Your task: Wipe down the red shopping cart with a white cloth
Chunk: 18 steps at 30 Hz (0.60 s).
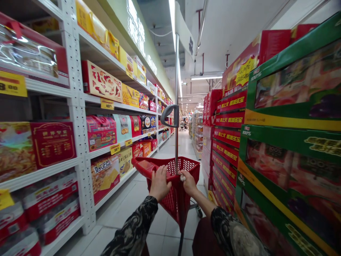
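The left hand (160,182) lies palm down over the near edge of a red shopping cart (174,201), its fingers stretched forward with the thumb apart; whether they close round the edge cannot be told. The right hand (189,183) has its fingers curled in at the same edge, holding the cart just beside an upright metal pole (177,145); a small whitish thing (182,177) shows at these fingers, too small to make out. The cart stands directly before the person on a tiled floor (162,229). Above its basket, the pole carries a grey loop handle (176,115). Dark patterned sleeves (138,220) cover the forearms. To the left run white shelves (71,71) of boxed goods, with yellow price tags (107,104); to the right stand stacked red cartons (226,137) and, nearer, large green boxes (279,137) with fruit pictures.
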Motion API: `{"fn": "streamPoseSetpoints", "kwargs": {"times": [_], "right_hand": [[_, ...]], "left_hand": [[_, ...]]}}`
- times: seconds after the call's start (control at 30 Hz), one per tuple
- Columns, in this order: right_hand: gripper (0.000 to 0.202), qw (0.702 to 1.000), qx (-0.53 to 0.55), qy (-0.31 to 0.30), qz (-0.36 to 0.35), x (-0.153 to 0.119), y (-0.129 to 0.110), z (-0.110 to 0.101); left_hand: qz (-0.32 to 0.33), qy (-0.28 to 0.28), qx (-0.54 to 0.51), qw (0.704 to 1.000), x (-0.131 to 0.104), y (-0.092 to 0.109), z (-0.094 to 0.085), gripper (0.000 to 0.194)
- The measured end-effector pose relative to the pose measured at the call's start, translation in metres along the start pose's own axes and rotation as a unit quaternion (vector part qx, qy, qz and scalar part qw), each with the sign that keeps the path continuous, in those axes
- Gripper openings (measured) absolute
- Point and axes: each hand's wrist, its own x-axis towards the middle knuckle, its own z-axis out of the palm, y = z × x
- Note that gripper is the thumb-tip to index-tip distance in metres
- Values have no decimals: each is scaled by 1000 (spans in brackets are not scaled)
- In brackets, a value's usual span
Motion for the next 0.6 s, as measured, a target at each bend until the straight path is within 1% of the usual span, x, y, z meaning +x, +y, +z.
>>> {"fn": "streamPoseSetpoints", "kwargs": {"times": [0.07,0.1,0.23,0.3,0.37,0.43,0.47,0.53,0.6], "right_hand": [[38,1000,13,2,1,0,-6,0],[38,1000,18,10,4,0,-10,0],[42,998,28,63,11,-5,-28,4],[43,996,33,82,-13,-7,-37,2],[44,994,35,86,-53,-4,-50,-3],[44,991,23,83,-100,10,-68,-13],[44,989,10,80,-127,22,-79,-20],[37,979,-29,91,-180,52,-103,-33],[32,967,-84,83,-227,86,-120,-45]], "left_hand": [[-39,8,12,999,3,-5,4,66],[-42,1,19,999,3,-6,5,68],[-6,-30,24,999,0,-1,6,70],[13,-35,13,999,-3,4,3,63],[23,-40,6,999,-6,10,-1,52],[24,-43,2,999,-8,17,-3,43],[24,-44,-1,999,-8,20,-4,42],[26,-50,-8,998,-9,26,-5,44],[28,-62,-14,998,-10,30,-5,50]]}}
